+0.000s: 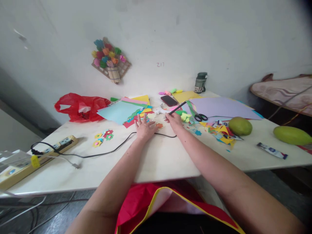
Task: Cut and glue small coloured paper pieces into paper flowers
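My left hand (145, 130) lies on the table with its fingers spread, holding nothing. My right hand (174, 121) is closed around a slim black pen (179, 107), which tilts up to the right. Between the two hands lies a small orange paper cutout (159, 125), close to my left fingertips. A black cable (114, 150) runs across the table and passes by my left hand. Beyond the hands sits a white object (161, 111) whose kind I cannot make out. Small layered paper flowers (107, 135) rest to the left of my left hand.
Coloured paper sheets (117, 111) and a red plastic bag (84, 107) lie at the back left. Black-handled scissors (201, 117), a phone (169, 100), paper scraps (223, 132), green fruit (240, 126) and a tube (272, 150) are rightward. A power strip (39, 164) occupies the left.
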### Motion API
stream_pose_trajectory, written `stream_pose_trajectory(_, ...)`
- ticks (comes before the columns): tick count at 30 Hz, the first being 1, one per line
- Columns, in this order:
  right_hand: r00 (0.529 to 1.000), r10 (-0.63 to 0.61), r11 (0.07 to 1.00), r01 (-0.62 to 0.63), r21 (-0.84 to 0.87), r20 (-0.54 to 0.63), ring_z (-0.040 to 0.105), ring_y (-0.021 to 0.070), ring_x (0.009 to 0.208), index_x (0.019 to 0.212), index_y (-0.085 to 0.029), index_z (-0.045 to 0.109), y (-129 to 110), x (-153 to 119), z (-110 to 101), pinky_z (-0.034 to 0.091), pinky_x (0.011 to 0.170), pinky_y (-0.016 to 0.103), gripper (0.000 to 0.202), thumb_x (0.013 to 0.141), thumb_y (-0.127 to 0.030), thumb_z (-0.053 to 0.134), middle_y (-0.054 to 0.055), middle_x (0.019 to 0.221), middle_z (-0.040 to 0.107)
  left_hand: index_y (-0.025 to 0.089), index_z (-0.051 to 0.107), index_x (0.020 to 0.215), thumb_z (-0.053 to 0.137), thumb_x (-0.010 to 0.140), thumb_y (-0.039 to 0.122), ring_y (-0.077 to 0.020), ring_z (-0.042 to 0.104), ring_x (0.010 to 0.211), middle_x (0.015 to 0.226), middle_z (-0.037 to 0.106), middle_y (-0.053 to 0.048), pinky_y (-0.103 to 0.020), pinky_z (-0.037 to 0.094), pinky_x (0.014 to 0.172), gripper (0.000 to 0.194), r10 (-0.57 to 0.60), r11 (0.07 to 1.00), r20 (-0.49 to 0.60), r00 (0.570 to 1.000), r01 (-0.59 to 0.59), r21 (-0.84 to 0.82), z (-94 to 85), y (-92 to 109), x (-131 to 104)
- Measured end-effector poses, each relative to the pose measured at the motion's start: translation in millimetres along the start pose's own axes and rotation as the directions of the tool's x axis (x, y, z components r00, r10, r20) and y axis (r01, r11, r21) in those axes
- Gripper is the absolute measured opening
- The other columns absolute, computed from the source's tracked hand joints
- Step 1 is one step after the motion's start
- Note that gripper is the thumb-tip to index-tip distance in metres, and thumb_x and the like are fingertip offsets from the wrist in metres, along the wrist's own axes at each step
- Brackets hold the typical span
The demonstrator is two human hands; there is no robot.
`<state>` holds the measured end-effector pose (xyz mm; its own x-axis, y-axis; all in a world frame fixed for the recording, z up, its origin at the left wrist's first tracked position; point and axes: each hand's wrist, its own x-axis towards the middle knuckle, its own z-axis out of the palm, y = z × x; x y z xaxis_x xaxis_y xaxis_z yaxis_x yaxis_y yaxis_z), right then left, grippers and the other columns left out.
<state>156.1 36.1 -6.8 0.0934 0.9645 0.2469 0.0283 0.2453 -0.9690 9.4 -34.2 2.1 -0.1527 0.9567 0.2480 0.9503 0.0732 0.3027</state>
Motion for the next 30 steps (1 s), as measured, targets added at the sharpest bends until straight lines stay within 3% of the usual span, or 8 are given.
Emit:
stream_pose_trajectory(10, 0.998, -0.063, 0.929, 0.067, -0.363, 0.022, 0.057, 0.0119, 0.049, 0.078, -0.017, 0.061, 6, 17, -23, 0.049, 0.057, 0.025, 0.012, 0.078, -0.029, 0.059, 0.000, 0.064, 0.064, 0.026, 0.066, 0.102, 0.055, 0.072, 0.066, -0.0319, -0.010, 0.144, 0.156, 0.022, 0.001, -0.053, 0.001, 0.115, 0.051, -0.044, 0.998, 0.037, 0.998, 0.042, 0.054, 3.3, 13, 13)
stream_pose_trajectory(18, 0.993, -0.098, 0.884, 0.114, -0.453, 0.061, 0.061, 0.0143, 0.057, 0.080, -0.018, 0.064, 13, 20, -25, 0.049, 0.061, 0.026, 0.016, 0.079, -0.033, 0.059, 0.001, 0.064, 0.064, 0.021, 0.066, 0.087, 0.063, 0.067, 0.059, -0.0368, -0.010, 0.143, 0.156, 0.022, -0.005, -0.057, 0.002, 0.113, 0.043, -0.094, 0.995, 0.131, 0.987, 0.095, -0.003, 9.2, 18, 24)
stream_pose_trajectory(23, 0.992, -0.115, 0.895, 0.123, -0.429, 0.044, 0.060, 0.0141, 0.059, 0.078, -0.018, 0.065, 10, 18, -26, 0.047, 0.060, 0.025, 0.016, 0.077, -0.033, 0.059, 0.000, 0.064, 0.063, 0.022, 0.066, 0.079, 0.067, 0.066, 0.055, -0.0359, -0.006, 0.144, 0.154, 0.027, -0.003, -0.057, 0.004, 0.113, 0.036, -0.119, 0.991, 0.096, 0.988, 0.124, -0.047, 8.6, 20, 21)
stream_pose_trajectory(27, 0.980, -0.197, 0.906, 0.174, -0.387, -0.020, 0.058, 0.0146, 0.061, 0.070, -0.019, 0.064, 4, 16, -27, 0.045, 0.059, 0.024, 0.020, 0.074, -0.039, 0.062, 0.001, 0.063, 0.062, 0.022, 0.063, 0.069, 0.070, 0.068, 0.049, -0.0333, 0.012, 0.143, 0.147, 0.041, -0.002, -0.056, 0.009, 0.113, 0.027, -0.057, 0.988, -0.012, 0.998, 0.055, -0.144, 5.0, 22, 19)
stream_pose_trajectory(30, 0.987, -0.155, 0.952, 0.141, -0.270, -0.030, 0.054, 0.0126, 0.052, 0.076, -0.018, 0.064, 1, 15, -27, 0.042, 0.053, 0.023, 0.025, 0.076, -0.043, 0.058, -0.001, 0.057, 0.059, 0.022, 0.058, 0.065, 0.069, 0.069, 0.044, -0.0273, 0.046, 0.126, 0.120, 0.065, -0.004, -0.045, 0.032, 0.106, 0.025, -0.017, 0.935, -0.156, 0.988, -0.040, -0.352, 5.3, 22, 19)
